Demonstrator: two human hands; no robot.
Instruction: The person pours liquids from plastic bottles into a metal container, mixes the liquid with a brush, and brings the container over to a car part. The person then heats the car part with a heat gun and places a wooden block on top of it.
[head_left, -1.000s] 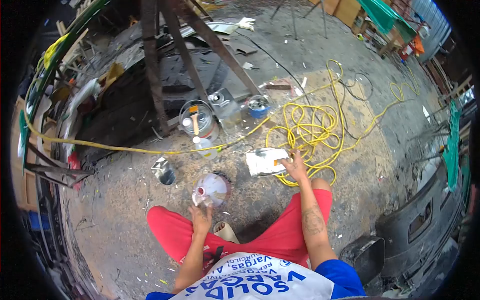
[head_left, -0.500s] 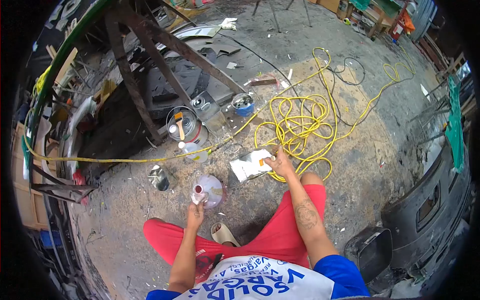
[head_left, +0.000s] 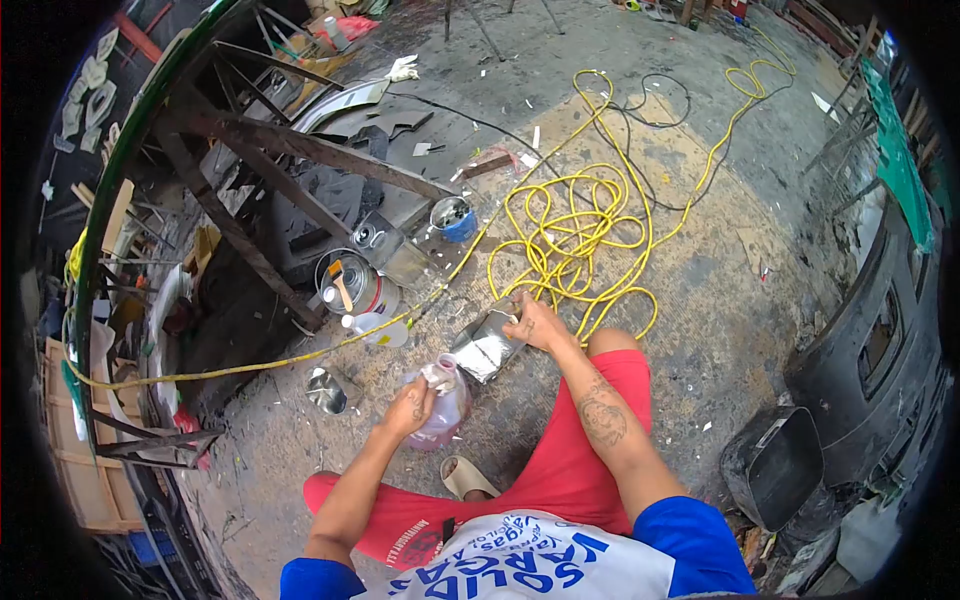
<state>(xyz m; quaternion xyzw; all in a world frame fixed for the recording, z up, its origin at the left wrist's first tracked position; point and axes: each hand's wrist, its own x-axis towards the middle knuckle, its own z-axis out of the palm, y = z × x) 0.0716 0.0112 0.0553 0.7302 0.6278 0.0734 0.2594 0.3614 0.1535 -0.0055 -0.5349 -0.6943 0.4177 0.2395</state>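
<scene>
My left hand (head_left: 410,408) is closed around the neck of a translucent plastic jug (head_left: 448,412) with pinkish contents. A crumpled white rag (head_left: 436,377) is pressed between the fingers and the neck, and the jug's open mouth faces up. With my right hand (head_left: 537,324) I grip the far right end of a shiny rectangular metal can (head_left: 484,350). The can is tilted, its near lower end close beside the jug's mouth; I cannot tell whether they touch. A small open silver tin (head_left: 327,391) stands on the floor left of the jug.
A large paint can (head_left: 378,296) with a paintbrush (head_left: 342,286) on it, a capped plastic bottle (head_left: 384,331) and a blue tub (head_left: 460,228) stand ahead. A yellow hose (head_left: 570,235) lies coiled beyond my right hand. A metal stand (head_left: 310,155) rises left; a black bumper (head_left: 860,350) is right.
The jug has moved right, toward the metal can, with my left hand on its neck. The can has tilted and its lower end is nearer the jug. The head view has shifted too.
</scene>
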